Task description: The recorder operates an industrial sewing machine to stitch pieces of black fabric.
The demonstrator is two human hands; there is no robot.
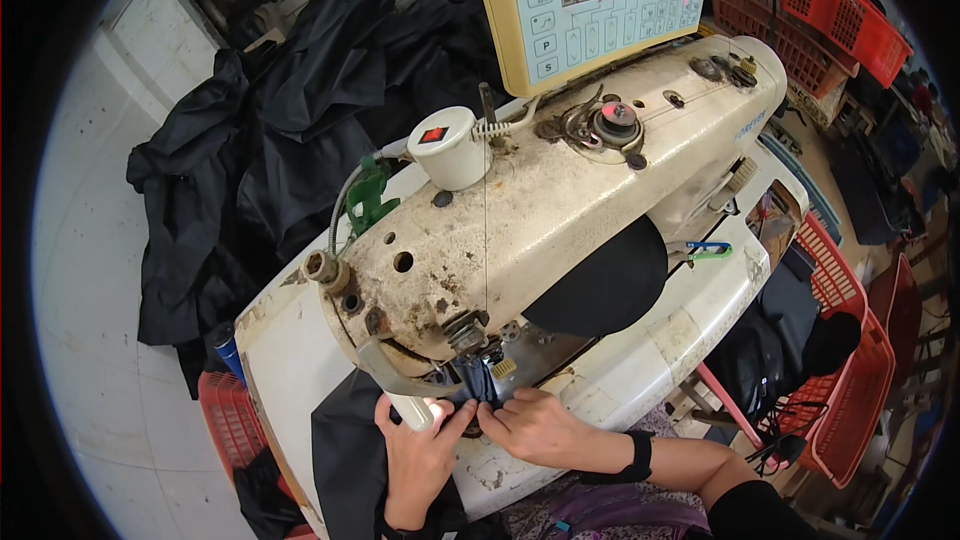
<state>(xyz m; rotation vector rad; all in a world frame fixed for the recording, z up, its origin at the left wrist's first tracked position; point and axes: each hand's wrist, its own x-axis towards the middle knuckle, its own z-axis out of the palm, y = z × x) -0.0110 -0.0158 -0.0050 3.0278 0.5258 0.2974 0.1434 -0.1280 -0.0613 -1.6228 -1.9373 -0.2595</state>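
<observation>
Head view: one large red basket (868,380) holds dark bundles (785,325); a smaller red basket (222,420) has dark fabric (265,500) in or over it (I can't tell which); the black cloth (348,440), plain and matte, lies by the sewing machine's (560,180) front end, beneath my left hand (418,455); its fingers are half-spread, my right hand's (540,430) bunched; whether either pinches cloth, I can't tell.
</observation>
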